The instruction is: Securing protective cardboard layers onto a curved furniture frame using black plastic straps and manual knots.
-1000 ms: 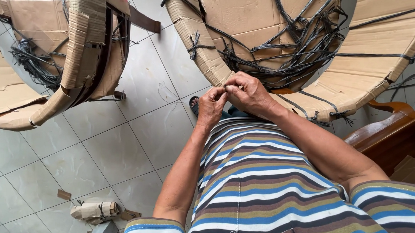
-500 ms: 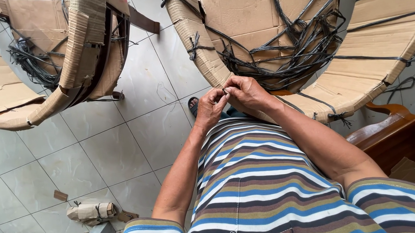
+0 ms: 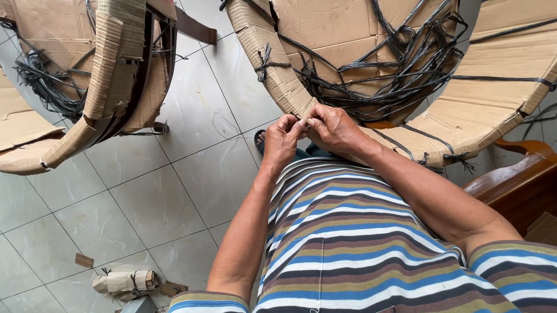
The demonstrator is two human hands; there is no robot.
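A curved piece of furniture wrapped in brown cardboard (image 3: 357, 36) and bound with tangled black plastic straps (image 3: 411, 68) stands right in front of me. My left hand (image 3: 283, 140) and my right hand (image 3: 332, 126) meet at its lower cardboard edge (image 3: 305, 111), fingertips pinched together on the edge of the wrapping. What exactly sits between the fingers is too small to tell. My striped shirt fills the lower part of the view.
A second cardboard-wrapped chair frame (image 3: 118, 64) with black straps stands at the left on the grey tiled floor (image 3: 166, 189). A small cardboard bundle (image 3: 126, 282) and scraps lie on the tiles at the lower left. A bare wooden armrest (image 3: 525, 174) is at the right.
Both hands have stayed pinched at the same spot on the cardboard edge, shifting only slightly. The view has drifted a little.
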